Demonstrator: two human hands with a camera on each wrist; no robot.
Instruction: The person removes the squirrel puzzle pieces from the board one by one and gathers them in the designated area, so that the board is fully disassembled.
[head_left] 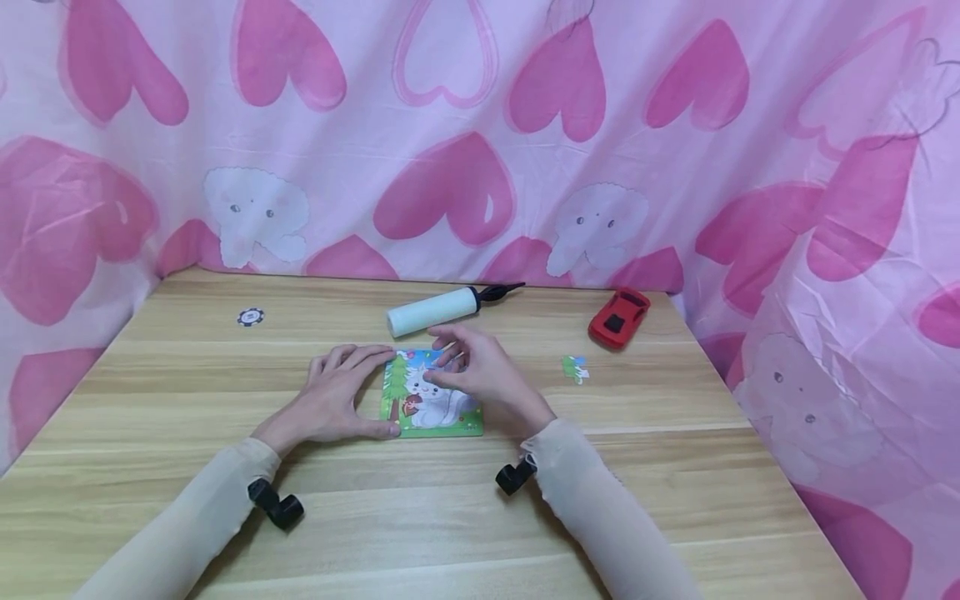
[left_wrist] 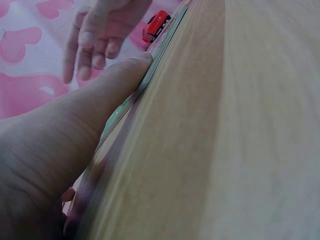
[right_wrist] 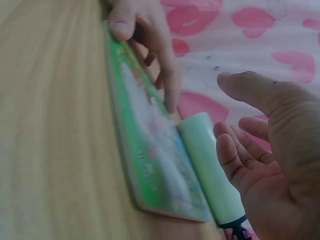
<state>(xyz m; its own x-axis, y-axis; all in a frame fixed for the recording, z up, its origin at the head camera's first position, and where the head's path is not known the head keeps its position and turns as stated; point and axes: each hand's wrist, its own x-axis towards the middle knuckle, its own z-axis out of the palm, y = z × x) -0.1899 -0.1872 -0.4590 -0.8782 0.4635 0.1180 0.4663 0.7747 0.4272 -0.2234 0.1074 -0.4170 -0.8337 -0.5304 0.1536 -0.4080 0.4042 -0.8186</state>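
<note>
A flat square picture board (head_left: 442,414) with a white squirrel and a green tree lies mid-table. My left hand (head_left: 332,396) spans its left side, the thumb resting on the near corner and the fingers by the far one. Over the board's right part hovers my right hand (head_left: 480,371), its fingers loosely bent with nothing seen between them. In the right wrist view, a gap shows between that hand (right_wrist: 280,160) and the board (right_wrist: 150,150). A small loose jigsaw piece (head_left: 575,369) in green, white and blue lies to the right.
Behind the board lies a pale hand pump (head_left: 432,312) with a black nozzle. A red toy car (head_left: 618,318) stands at the back right, and a black-and-white poker chip (head_left: 251,317) lies at the back left. A pink heart-patterned curtain (head_left: 450,108) borders the table.
</note>
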